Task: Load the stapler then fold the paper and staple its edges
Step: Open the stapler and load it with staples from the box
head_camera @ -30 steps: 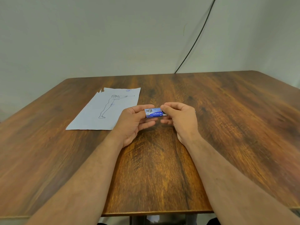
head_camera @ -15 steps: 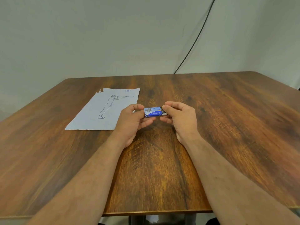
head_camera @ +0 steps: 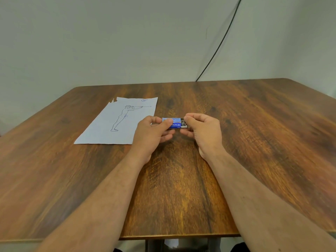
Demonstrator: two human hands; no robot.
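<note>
The big wooden table [head_camera: 236, 142] has lots of room all around the hands, the thin, floppy paper [head_camera: 109, 128] lies flat just left of them, and the left hand [head_camera: 152, 135] and right hand [head_camera: 203, 131] pinch the ends of the tiny, light staple box [head_camera: 175, 123], which looks easy to squash.

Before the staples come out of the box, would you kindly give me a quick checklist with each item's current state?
1. Left hand grips the blue staple box: ok.
2. Right hand pinches the box's right end: ok.
3. Inner tray slid out at the right end: ok, partly.
4. Staples inside: cannot tell.
5. Paper lies flat on the table, apart from the box: ok.
6. Stapler in view: not ok.
</note>
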